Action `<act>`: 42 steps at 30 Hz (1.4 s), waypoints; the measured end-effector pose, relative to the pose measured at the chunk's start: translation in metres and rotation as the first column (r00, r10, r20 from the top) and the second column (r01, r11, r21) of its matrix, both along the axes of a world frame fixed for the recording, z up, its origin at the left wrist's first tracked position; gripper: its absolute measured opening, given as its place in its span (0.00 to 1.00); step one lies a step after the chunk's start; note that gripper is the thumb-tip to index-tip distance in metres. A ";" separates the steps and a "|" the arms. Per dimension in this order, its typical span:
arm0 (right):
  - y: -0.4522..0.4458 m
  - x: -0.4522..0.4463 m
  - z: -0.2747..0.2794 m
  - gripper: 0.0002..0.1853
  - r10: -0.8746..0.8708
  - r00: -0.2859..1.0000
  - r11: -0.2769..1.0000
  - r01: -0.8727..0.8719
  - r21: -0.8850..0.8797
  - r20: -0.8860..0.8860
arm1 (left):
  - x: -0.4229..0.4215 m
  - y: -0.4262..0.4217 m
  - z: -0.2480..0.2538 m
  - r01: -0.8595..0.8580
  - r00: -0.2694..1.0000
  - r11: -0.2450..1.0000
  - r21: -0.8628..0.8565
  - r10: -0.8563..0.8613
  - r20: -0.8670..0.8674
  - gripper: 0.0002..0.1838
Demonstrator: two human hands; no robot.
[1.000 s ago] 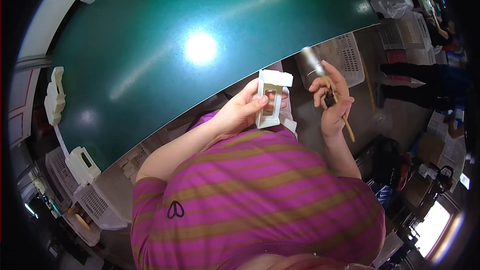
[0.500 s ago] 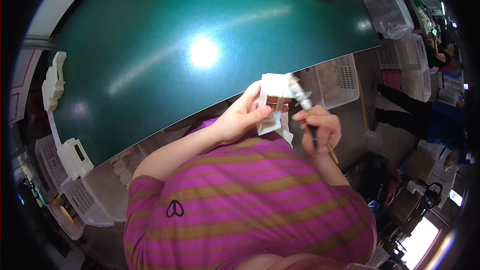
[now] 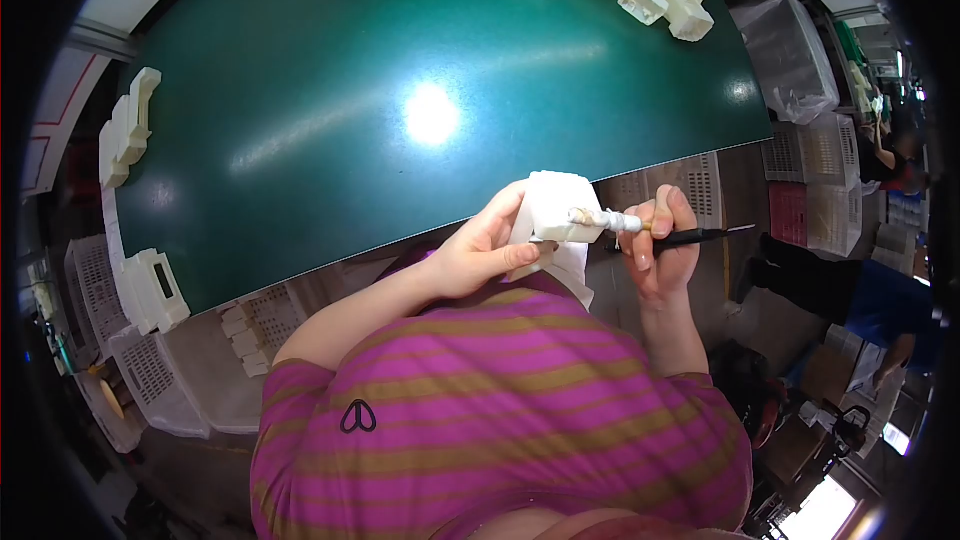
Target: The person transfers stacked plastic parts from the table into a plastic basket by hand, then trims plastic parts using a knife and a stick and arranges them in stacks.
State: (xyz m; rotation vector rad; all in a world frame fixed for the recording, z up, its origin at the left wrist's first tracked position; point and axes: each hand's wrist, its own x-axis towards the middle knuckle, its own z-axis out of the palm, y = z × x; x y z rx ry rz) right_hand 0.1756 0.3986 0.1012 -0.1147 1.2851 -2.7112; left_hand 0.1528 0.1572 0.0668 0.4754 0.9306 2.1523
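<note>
My left hand (image 3: 487,248) is closed on a white plastic part (image 3: 560,202) just past the table's front edge. A broad face of the part is turned up. My right hand (image 3: 664,245) grips a brush (image 3: 622,222) with a white-wrapped head, whose tip touches the part's upper face. A black-handled tool (image 3: 690,238) with a thin metal tip lies in the same hand and points right. Some of the left fingers are hidden behind the part.
Several white parts (image 3: 690,5) are piled at the back of the green table (image 3: 330,120). More parts (image 3: 150,290) line its left edge. Crates (image 3: 840,165) stand on the right, near a person in dark trousers (image 3: 815,275). Another crate (image 3: 215,370) is at lower left.
The white part has turned in my left hand, showing a broad face. My right hand has brought the brush left onto it. The black tool now points right. The view has shifted.
</note>
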 end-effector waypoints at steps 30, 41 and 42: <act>-0.050 -0.020 0.025 0.21 -0.241 0.970 0.900 0.227 0.372 -0.007 | 0.000 -0.020 0.019 -0.450 0.671 0.797 -0.402 0.005 -0.741 0.31; -0.053 -0.006 0.017 0.21 -0.264 0.852 0.832 0.438 0.340 -0.453 | 0.001 -0.017 0.011 -0.559 0.776 0.770 -0.309 0.354 -0.522 0.34; -0.057 -0.002 0.018 0.21 -0.236 0.881 0.835 0.400 0.379 -0.409 | 0.001 -0.015 0.012 -0.533 0.817 0.807 -0.256 0.410 -0.406 0.32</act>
